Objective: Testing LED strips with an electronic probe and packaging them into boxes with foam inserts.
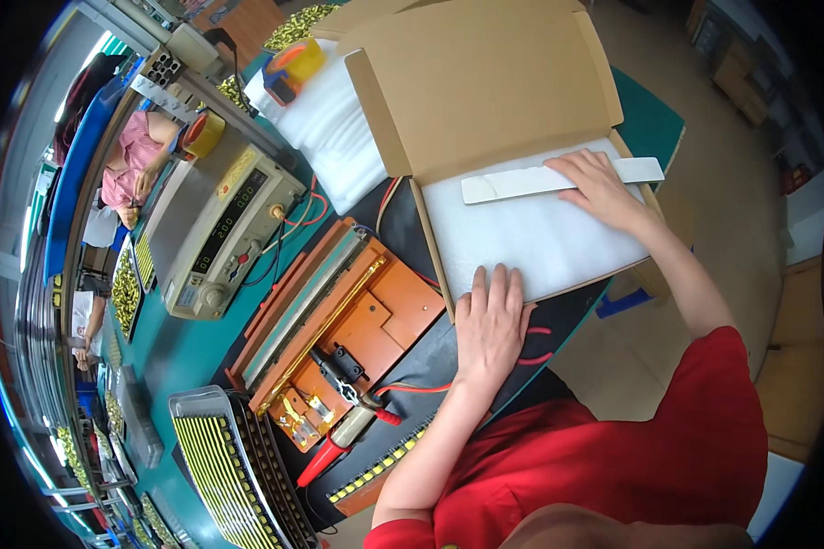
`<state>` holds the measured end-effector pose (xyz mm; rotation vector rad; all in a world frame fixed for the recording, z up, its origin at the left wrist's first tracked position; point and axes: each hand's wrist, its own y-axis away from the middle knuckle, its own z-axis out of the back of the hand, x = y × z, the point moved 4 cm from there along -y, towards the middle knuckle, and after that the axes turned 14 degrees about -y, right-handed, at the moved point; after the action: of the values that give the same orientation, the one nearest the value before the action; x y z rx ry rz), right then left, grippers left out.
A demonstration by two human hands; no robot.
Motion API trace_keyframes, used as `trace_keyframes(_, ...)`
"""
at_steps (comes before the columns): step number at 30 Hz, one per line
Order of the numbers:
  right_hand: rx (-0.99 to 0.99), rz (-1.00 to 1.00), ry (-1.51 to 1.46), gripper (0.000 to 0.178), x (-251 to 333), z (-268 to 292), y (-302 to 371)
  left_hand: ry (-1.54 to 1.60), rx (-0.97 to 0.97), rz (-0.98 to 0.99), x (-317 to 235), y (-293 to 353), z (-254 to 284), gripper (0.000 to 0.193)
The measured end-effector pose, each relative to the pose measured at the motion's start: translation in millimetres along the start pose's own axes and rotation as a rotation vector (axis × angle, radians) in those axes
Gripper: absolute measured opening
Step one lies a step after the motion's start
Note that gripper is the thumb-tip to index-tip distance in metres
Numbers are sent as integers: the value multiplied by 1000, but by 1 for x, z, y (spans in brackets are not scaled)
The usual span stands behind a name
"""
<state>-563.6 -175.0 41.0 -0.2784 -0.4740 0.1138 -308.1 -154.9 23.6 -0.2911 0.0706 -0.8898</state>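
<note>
The right hand is lying across a long, flat, glossy white strip, and the step in hand is, as far as can be judged, the placing or handling of that strip over the white foam sheet inside an open brown cardboard box. The strip is stretching out to both sides of the right hand, its far right end reaching over the box's side. Any next shift of it is probably calling for a level, even hold, with the foam staying flat.

The right hand's fingers are bending over the strip while the thumb is sitting along its near side; whether they are gripping or only pressing, I cannot tell. The left hand is opening flat, fingers nearly straight and close together, holding nothing and resting at the foam's near edge by the box's front.

Left of the left hand, an orange fixture with a metal bar is standing on the teal-and-black counter; farther left, a beige bench power supply is showing lit digits.
</note>
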Motion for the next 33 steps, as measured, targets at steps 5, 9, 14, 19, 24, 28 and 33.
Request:
trace_keyframes(5, 52, 20, -55, 50, 11, 11, 2, 21, 4, 12, 0, -2, 0, 52)
trace_keyframes(9, 140, 37, -88, 52, 36, 3, 13, 32, 7, 14, 1, -3, 0, 52)
trace_keyframes(14, 124, 16, -175, 49, 35, 0, 18, 32, -9, 18, 2, -2, 2, 52)
trace_keyframes(19, 5, 93, -165, 41, 63, 28, 6, 223, 17, -30, 10, 0, 16, 53)
trace_keyframes(24, -8, 288, -351, 27, 134, 84, -18, 691, 30, 8, 57, -3, 84, 48)
trace_keyframes(28, 3, 503, -393, 34, 192, 136, -17, 935, -165, 125, 98, 5, 176, 47)
trace_keyframes(33, -377, 362, -733, 32, 243, 151, -34, 932, -513, -93, 157, 56, 267, 109)
